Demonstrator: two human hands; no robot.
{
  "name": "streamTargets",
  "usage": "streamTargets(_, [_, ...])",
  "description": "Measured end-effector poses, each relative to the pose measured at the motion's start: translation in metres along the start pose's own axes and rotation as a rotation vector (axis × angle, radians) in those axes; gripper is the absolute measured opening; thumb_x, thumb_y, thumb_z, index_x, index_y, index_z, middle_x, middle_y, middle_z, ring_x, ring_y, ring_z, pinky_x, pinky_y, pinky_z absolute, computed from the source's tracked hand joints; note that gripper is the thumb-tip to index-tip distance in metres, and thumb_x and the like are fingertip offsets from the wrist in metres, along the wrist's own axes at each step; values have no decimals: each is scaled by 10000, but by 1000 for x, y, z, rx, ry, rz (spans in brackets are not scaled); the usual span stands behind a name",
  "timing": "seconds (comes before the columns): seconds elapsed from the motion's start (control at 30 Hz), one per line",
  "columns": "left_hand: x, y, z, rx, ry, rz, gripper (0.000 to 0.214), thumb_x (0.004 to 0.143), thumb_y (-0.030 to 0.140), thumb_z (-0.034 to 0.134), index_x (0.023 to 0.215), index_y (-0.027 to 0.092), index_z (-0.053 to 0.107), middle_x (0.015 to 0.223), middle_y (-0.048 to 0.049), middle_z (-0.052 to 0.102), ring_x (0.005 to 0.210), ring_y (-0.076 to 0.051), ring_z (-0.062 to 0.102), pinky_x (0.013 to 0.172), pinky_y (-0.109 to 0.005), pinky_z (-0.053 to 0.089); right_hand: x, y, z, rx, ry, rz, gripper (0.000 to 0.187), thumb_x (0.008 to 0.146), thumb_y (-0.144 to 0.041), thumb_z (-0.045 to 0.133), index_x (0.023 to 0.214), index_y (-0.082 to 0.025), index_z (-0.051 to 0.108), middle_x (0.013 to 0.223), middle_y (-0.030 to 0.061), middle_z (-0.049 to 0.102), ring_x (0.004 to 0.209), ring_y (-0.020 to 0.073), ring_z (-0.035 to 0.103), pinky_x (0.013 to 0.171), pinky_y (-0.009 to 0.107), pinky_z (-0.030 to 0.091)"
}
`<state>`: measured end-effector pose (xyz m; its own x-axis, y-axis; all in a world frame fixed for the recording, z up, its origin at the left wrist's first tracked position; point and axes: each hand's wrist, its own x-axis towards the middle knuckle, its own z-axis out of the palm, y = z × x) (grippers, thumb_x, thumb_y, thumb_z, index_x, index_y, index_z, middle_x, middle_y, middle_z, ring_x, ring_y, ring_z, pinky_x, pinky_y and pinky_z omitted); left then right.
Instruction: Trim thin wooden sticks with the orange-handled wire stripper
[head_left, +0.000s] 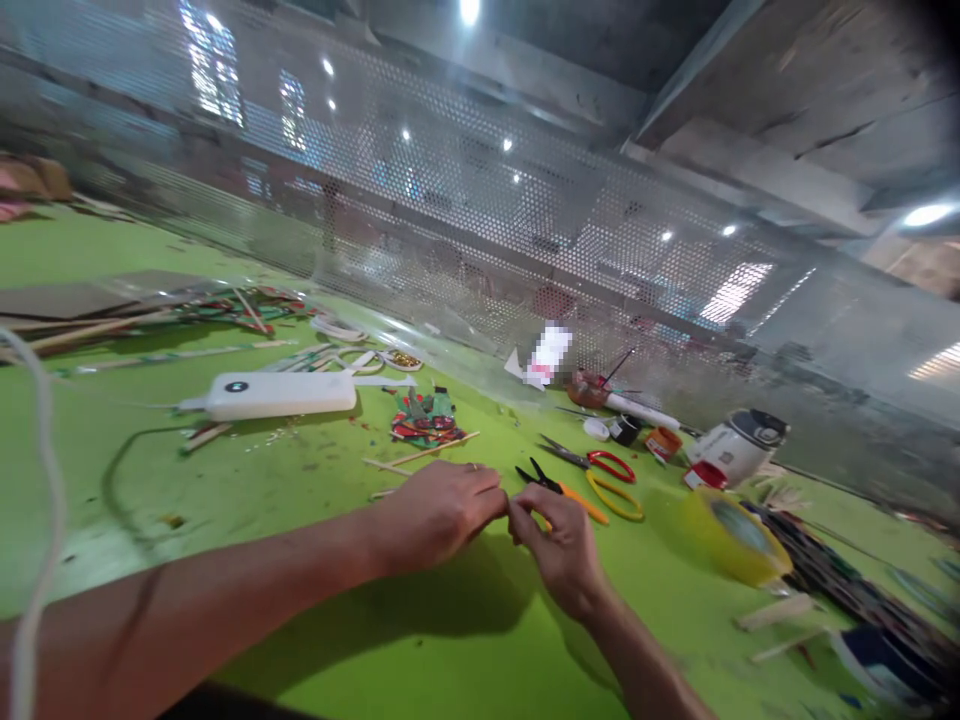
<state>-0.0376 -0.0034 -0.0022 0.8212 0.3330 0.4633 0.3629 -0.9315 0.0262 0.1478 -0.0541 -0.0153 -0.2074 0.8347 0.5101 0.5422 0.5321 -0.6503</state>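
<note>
My left hand (446, 512) and my right hand (556, 545) meet over the green table, fingers curled and fingertips close together. Both are closed in a pinch; whatever lies between the fingers is too small or hidden to make out. Just beyond my right hand are pliers with orange handles (581, 500), partly covered by it. Scissors with red and yellow handles (611, 467) lie behind them. Thin wooden sticks (427, 453) lie past my left hand, beside a small pile of red and green patterned scraps (424, 415).
A white glue gun (281, 395) rests at the left with its cable. A roll of clear yellow tape (742, 540), small paint jars (663, 443) and a white bottle (739, 445) stand at the right. Behind the table (420, 650) rises a perforated screen (450, 220). A white cord (45, 500) hangs at the left.
</note>
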Motion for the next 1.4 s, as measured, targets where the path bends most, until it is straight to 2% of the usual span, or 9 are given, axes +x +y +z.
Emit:
streamTargets(0.1, [1,0,2,20,-80,-15,174,937,198,425,866,176,582,790,-48,592,685,-180,549,585,-305,392,0,5,-3,9,41,62,275,891,-289,499,635,-194,538,543,-44,491,503,97,472,484,211,378])
streamTargets(0.27, [1,0,14,16,-190,-1,159,876,194,495,811,200,640,696,-58,633,574,-194,583,485,-307,371,3,22,-7,-72,212,132,334,865,-375,543,593,-187,495,510,-60,379,468,86,359,444,219,302])
streamTargets(0.4, [0,-3,20,-4,-245,-16,126,770,120,556,728,183,658,642,-70,660,522,-200,596,472,-300,383,6,36,-5,-180,217,151,350,871,-406,516,599,-185,516,517,-45,430,495,103,407,477,228,347])
streamTargets(0.57, [-2,-11,17,-16,-244,-105,208,840,190,496,739,175,678,703,-90,687,586,-220,628,524,-303,418,15,51,-15,-371,164,182,263,853,-367,499,721,-175,622,703,37,616,653,159,554,641,281,456])
streamTargets(0.73, [-1,-19,20,-37,-249,-165,287,889,223,437,762,156,686,763,-111,699,636,-224,639,561,-303,421,26,59,-46,-578,-13,280,212,809,-323,534,833,-176,684,840,71,671,844,210,588,813,335,435])
streamTargets(0.87, [0,-21,24,-52,-264,-179,292,894,242,447,749,160,687,749,-100,697,629,-208,626,567,-289,409,22,55,-58,-687,-201,319,383,746,-444,633,992,-158,693,995,119,673,1002,266,559,882,357,395])
streamTargets(1.0, [-1,-19,23,-50,-264,-182,290,905,255,447,741,173,672,730,-75,693,629,-190,611,568,-279,388,12,50,-50,-747,-280,345,462,762,-479,610,1076,-144,660,1055,136,650,1014,267,555,855,336,404])
streamTargets(1.13, [-1,-19,21,-45,-267,-150,274,911,264,452,754,183,662,755,-66,700,656,-190,614,577,-280,374,8,48,-38,-795,-240,367,433,799,-409,562,1109,-116,638,1082,152,632,1042,271,526,884,343,388])
streamTargets(1.4, [-2,-21,18,-54,-249,-132,281,925,277,446,775,179,664,742,-45,666,672,-176,601,578,-266,355,2,50,-21,-878,-176,395,342,841,-329,473,1071,-132,632,1027,151,620,1014,286,501,871,381,371])
